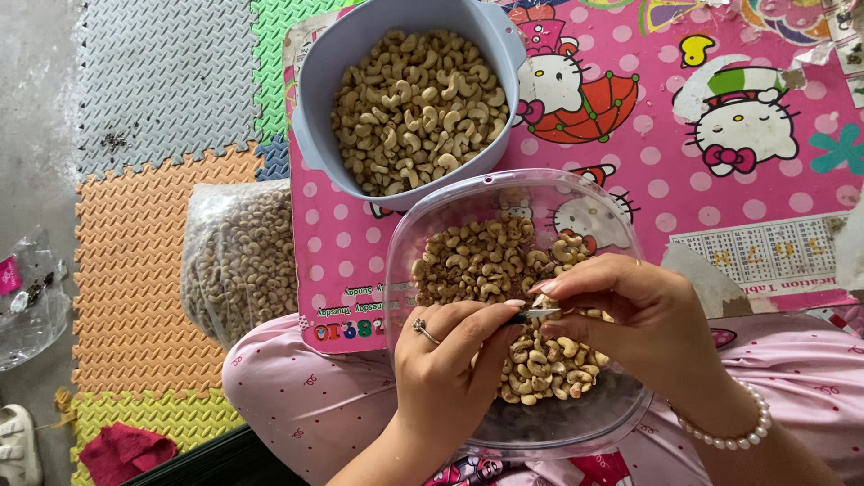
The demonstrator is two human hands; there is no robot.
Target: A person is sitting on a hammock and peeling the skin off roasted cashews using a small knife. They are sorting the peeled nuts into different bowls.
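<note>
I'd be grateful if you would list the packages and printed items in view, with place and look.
Clear plastic bag: left of the lap, on foam mats, bulging with pale cashews.
Printed board: under the bowls, pink with white dots and cartoon cats.
Table chart: on the board's right, a small white grid.

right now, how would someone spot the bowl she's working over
Start at the pink cartoon mat. Two bowls of cashews sit on it; take the one nearer the person, under both hands. It is the clear plastic bowl, unlike the opaque grey-blue bowl behind it.

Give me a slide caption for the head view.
Both hands work a small blade over a clear bowl of cashews.
</note>
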